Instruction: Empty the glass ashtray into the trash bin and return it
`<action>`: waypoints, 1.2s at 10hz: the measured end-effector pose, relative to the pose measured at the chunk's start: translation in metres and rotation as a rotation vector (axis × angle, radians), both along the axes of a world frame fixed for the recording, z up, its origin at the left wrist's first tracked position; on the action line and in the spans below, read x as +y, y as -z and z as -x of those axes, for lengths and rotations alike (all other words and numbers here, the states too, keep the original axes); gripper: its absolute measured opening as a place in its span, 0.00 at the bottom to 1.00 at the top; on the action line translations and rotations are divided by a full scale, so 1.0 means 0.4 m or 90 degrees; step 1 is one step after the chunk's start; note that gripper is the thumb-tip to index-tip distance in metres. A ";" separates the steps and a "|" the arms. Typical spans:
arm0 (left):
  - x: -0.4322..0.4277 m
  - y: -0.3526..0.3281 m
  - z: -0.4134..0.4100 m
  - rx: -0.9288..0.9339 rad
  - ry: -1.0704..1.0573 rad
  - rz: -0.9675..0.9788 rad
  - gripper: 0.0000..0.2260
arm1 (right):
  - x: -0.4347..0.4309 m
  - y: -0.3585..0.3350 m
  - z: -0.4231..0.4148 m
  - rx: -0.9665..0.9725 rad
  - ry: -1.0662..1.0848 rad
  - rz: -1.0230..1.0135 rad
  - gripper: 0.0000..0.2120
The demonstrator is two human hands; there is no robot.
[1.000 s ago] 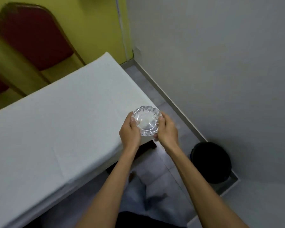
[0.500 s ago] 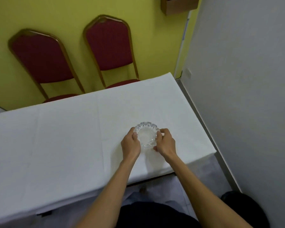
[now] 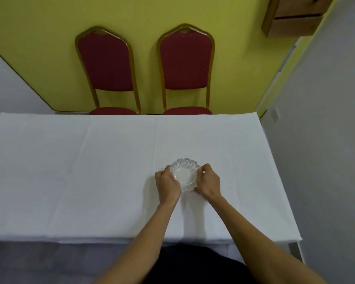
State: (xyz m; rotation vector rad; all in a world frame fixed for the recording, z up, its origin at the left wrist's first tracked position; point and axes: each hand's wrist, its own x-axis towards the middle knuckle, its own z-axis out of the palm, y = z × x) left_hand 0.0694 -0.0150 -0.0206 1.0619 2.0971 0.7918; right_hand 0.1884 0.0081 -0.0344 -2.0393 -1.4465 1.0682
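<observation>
head cam | looks forward and down — table (image 3: 111, 171) close below | chairs (image 3: 109, 66) beyond, facing wall

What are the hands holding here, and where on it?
Both hands grip the glass ashtray by its rim: left hand on its left side, right hand on its right.

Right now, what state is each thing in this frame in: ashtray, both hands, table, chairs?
ashtray: upright, looks empty, at the table surface between both hands
left hand: closed on the ashtray's left rim
right hand: closed on the ashtray's right rim
table: covered by a white cloth
chairs: two, unoccupied, behind the table against the yellow wall
</observation>
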 end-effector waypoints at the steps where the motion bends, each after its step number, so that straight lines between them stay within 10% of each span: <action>1: 0.019 -0.001 -0.012 -0.012 -0.013 -0.005 0.19 | 0.021 -0.001 -0.001 -0.013 0.003 0.001 0.12; 12: 0.092 -0.006 0.011 0.066 0.119 0.007 0.19 | 0.088 -0.028 -0.073 -0.064 -0.041 0.017 0.13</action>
